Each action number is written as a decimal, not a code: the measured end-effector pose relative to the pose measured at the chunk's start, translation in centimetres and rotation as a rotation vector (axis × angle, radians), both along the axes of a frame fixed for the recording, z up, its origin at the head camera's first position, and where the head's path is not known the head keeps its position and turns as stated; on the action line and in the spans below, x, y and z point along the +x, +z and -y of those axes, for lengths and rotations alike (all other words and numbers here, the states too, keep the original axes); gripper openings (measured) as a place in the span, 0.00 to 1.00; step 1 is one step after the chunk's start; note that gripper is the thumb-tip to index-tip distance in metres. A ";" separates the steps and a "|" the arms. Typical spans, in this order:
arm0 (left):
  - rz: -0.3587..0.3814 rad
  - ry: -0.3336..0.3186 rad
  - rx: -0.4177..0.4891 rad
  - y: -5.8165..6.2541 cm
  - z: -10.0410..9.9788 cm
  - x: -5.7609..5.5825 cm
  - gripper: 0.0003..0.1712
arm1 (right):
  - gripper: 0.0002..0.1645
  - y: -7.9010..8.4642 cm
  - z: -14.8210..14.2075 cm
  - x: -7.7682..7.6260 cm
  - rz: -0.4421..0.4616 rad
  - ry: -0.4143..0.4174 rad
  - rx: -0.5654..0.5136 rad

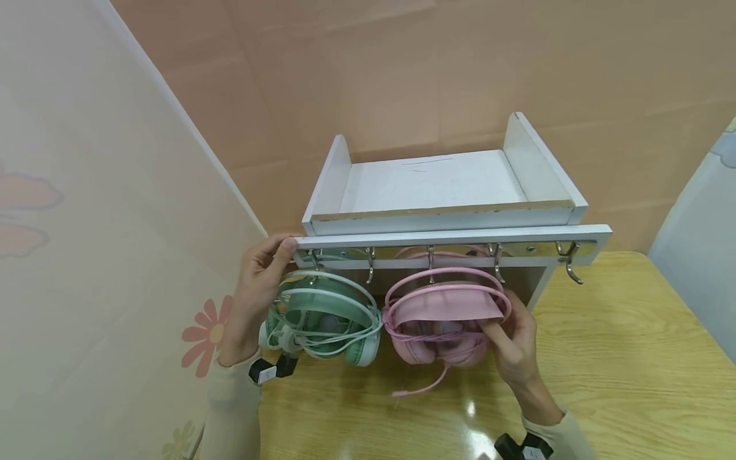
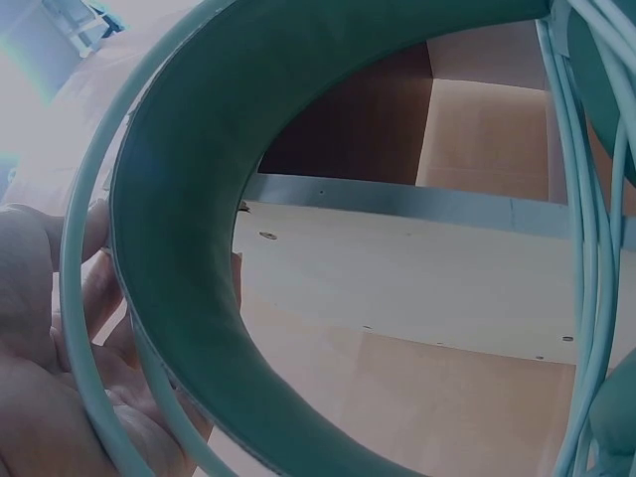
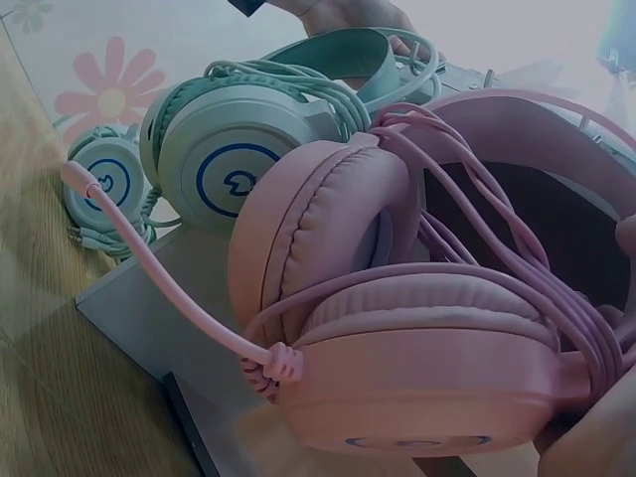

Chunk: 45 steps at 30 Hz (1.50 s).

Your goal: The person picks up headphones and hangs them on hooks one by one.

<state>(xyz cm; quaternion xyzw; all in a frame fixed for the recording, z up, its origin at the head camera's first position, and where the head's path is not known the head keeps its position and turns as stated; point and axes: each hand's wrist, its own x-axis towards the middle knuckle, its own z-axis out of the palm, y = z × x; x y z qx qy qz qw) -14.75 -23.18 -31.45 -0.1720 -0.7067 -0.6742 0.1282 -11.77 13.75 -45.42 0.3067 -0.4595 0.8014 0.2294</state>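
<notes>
A pink headset [image 1: 445, 303] with a bundled cable and a mic boom is in front of the hook rail's middle. My right hand [image 1: 514, 342] grips its headband at the right side. My left hand [image 1: 259, 281] holds the left end of the white hook rail [image 1: 454, 237], thumb at the top edge. A green headset [image 1: 328, 306] with a looped cable is at the leftmost hook [image 1: 314, 259], beside my left hand. In the left wrist view its green headband [image 2: 179, 199] partly covers that hand. Both headsets show their ear cups in the right wrist view.
Behind the rail stands a white shelf [image 1: 437, 182] with raised sides. More metal hooks, such as the rightmost hook [image 1: 570, 262], line the rail. Below lies a wood-grain table [image 1: 627, 358]. A pale panel [image 1: 115, 223] with flower prints rises at the left.
</notes>
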 end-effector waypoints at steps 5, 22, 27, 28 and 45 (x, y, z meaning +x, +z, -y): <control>0.005 0.010 -0.001 0.0 0.0 0.0 0.16 | 0.29 -0.2 -0.2 -0.2 0.008 -0.004 0.035; 0.005 -0.002 0.008 0.0 0.0 0.1 0.16 | 0.34 -0.5 -2.2 0.2 -0.015 -0.060 0.146; -0.001 0.003 0.001 -0.1 0.0 0.0 0.16 | 0.35 -0.6 -2.7 0.4 -0.016 -0.059 0.157; -0.002 0.005 0.000 -0.2 0.0 0.0 0.15 | 0.36 -0.6 -2.8 0.5 -0.014 -0.058 0.155; -0.067 0.090 -0.082 -2.0 1.5 0.5 0.14 | 0.37 -1.4 -6.1 1.9 -0.087 0.002 0.140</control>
